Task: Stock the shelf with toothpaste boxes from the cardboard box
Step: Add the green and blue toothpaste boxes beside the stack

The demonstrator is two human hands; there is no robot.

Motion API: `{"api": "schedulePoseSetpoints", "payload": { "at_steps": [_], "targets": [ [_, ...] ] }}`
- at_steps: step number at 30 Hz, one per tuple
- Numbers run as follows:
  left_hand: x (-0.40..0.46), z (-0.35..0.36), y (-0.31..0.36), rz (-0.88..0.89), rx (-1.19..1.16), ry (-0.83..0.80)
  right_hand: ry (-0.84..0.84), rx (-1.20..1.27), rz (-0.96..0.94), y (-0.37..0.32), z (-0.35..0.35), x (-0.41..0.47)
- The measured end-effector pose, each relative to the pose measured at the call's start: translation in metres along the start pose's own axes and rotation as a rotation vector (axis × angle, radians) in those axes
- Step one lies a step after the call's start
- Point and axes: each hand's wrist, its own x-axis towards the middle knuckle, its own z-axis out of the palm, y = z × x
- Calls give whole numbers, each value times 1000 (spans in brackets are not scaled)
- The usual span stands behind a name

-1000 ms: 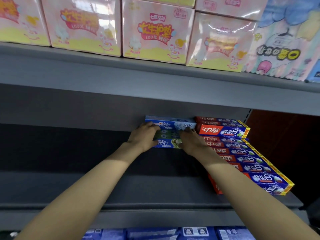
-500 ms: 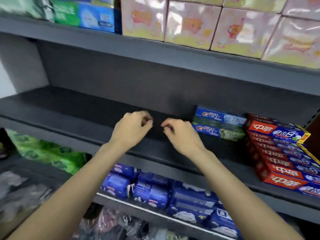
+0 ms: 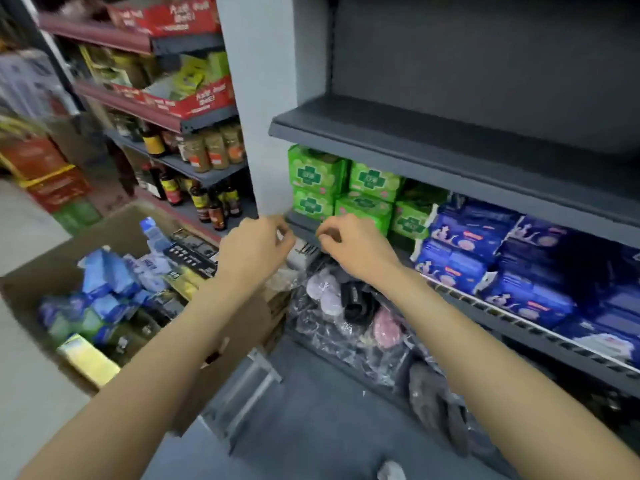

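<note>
Head view: a person's left hand and right hand, fingers loosely curled and holding nothing, hover above an open cardboard box of blurred blue toothpaste boxes; the grey shelf stands at right, labels unreadable.

Matt brown cardboard box, matt grey metal shelf, glossy plastic-wrapped packs.

I'm in a shop aisle. Grey shelves on my right hold stacked green packs and blue packs. Far left, more racks carry bottles and jars. A stock box sits open on the floor, near left.
</note>
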Motion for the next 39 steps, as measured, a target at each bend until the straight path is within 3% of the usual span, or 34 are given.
{"api": "schedulePoseSetpoints", "payload": {
  "at_steps": [8,15,20,24,29,33,36,39],
  "targets": [
    [-7,13,-187,-237,99,-206,-210,-46,-45,-95,147,58],
    [10,21,-327,-211,237,-546,-385,-40,-56,-144,258,125],
    [9,20,-402,-227,388,-532,-507,10,-7,-178,318,143],
    [11,17,-453,-343,271,-581,-541,79,54,-206,356,154],
    [18,10,-509,-124,46,-613,-585,227,317,-233,399,158],
    [30,8,-552,178,178,-889,-483,194,388,-250,418,155],
    [37,8,-563,353,242,-988,-455,147,418,-254,424,155],
    [48,8,-568,477,316,-1067,-251,163,520,-253,422,155]
  ]
}}
